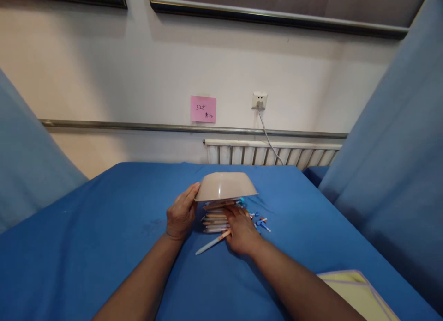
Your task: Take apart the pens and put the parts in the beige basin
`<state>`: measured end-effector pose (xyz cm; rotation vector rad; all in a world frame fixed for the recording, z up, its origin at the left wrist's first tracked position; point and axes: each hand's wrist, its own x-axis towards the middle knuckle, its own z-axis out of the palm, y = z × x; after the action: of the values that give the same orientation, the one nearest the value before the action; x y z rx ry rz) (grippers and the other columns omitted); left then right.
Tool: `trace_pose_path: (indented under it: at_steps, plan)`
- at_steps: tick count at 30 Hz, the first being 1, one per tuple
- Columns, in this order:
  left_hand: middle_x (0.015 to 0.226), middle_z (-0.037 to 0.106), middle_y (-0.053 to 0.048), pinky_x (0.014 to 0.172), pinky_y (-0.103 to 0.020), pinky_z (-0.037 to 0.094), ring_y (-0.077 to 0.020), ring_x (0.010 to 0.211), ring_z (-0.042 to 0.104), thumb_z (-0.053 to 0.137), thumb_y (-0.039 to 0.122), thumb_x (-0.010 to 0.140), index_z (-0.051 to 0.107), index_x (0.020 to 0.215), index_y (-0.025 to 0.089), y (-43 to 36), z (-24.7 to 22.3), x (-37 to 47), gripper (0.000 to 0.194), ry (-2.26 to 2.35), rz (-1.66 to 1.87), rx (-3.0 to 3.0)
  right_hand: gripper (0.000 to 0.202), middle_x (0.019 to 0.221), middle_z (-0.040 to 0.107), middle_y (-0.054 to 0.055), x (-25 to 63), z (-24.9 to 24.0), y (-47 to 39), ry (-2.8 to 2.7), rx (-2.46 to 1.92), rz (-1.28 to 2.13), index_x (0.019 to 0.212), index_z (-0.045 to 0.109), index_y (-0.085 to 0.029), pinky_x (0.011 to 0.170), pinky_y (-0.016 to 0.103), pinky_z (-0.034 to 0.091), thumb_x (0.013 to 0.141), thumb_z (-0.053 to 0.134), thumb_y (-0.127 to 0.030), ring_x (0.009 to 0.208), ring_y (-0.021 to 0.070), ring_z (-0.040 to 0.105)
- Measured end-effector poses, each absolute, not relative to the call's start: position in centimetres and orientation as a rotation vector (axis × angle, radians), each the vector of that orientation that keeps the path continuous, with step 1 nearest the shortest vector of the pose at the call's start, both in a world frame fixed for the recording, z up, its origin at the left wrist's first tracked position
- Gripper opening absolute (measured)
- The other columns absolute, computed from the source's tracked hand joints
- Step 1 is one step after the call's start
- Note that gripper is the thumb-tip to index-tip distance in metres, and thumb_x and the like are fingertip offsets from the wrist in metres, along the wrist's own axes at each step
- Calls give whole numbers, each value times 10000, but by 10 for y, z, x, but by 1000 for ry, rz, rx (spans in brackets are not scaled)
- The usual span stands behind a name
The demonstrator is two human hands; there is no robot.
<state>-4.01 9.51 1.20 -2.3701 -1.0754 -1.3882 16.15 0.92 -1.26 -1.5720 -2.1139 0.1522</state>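
Note:
A beige basin (226, 187) is tipped upside down over a stack of pens (215, 222) on the blue cloth. My left hand (182, 212) grips the basin's left rim, thumb and fingers closed on it. Beneath the basin's front edge, my right hand (241, 231) rests against the right part of the stack; its fingertips are partly hidden among the pens. One light blue and orange pen (212, 243) sticks out in front, its far end by my right hand. Small blue pieces (262, 223) lie just right of the stack.
A folded yellow cloth (356, 291) lies at the lower right of the blue-covered table (114, 228). Blue curtains hang on both sides. Behind stand a white radiator (242, 154) and a wall with a pink note (203, 109), a socket (259, 100) with a plugged cable, and frames.

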Motion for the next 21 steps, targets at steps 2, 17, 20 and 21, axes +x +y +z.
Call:
trace_pose_path:
  at_steps: [2, 17, 20, 21]
  plan:
    - [1307, 551, -54, 1020, -330, 397, -191, 1184, 526, 421, 188, 906, 458, 1325, 242, 96, 14, -43, 424, -1061, -1379, -2364, 635, 1337, 453, 116, 165, -13, 8, -2117, -1560, 162, 1311, 452, -172, 1026, 380, 256, 693, 588, -222, 1201, 270, 400]
    - [919, 664, -45, 755, -264, 463, -187, 850, 604, 485, 328, 837, 620, 1009, 159, 114, 13, -51, 277, -1759, -1955, -1945, 473, 1381, 419, 165, 215, -29, 8, -1458, -1762, 272, 1288, 480, -116, 1059, 446, 248, 884, 412, -352, 1308, 286, 322]
    - [716, 598, 7, 641, -217, 437, -137, 682, 545, 500, 333, 814, 596, 842, 149, 115, 13, -47, 210, -1835, -2094, -1894, 490, 1316, 476, 222, 216, -44, 13, -1295, -1725, 420, 1235, 523, -48, 1058, 442, 254, 866, 426, -355, 1273, 307, 383]
    - [669, 569, 20, 605, -203, 428, -125, 641, 523, 498, 336, 812, 580, 801, 151, 114, 14, -45, 203, -1843, -2122, -1900, 480, 1287, 507, 215, 211, -47, 16, -1291, -1704, 447, 1219, 538, -53, 1048, 422, 280, 866, 423, -358, 1246, 295, 420]
